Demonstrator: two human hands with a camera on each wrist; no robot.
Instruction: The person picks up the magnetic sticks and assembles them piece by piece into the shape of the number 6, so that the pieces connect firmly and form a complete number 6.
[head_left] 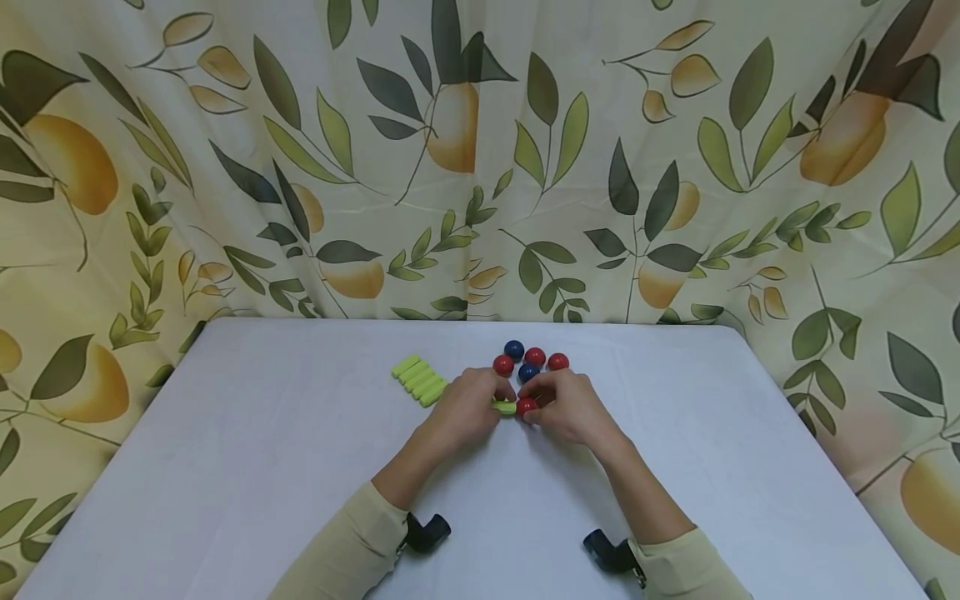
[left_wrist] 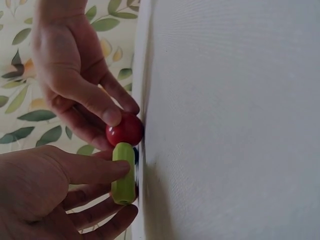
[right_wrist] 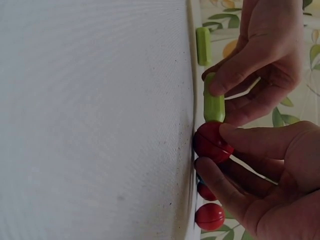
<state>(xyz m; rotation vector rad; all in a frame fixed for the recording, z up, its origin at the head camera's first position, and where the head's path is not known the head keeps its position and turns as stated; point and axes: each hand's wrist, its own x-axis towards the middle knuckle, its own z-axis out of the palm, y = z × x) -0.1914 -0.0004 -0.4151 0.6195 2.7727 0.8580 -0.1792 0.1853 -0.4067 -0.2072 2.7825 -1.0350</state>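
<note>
My left hand pinches a short lime-green rod between thumb and fingers, low over the white table. From the other side my right hand holds a glossy red ball with thumb and fingertips. The rod's end meets the ball, as both wrist views show. A thin seam line runs across the ball in the right wrist view. Behind the hands, a loose cluster of balls has red ones and blue ones. Part of the rod lies hidden behind my left fingers in the head view.
Several more lime-green rods lie side by side left of my left hand. The white-covered table ends at a back edge against a leaf-and-fruit patterned curtain. A black camera mount sits at each wrist.
</note>
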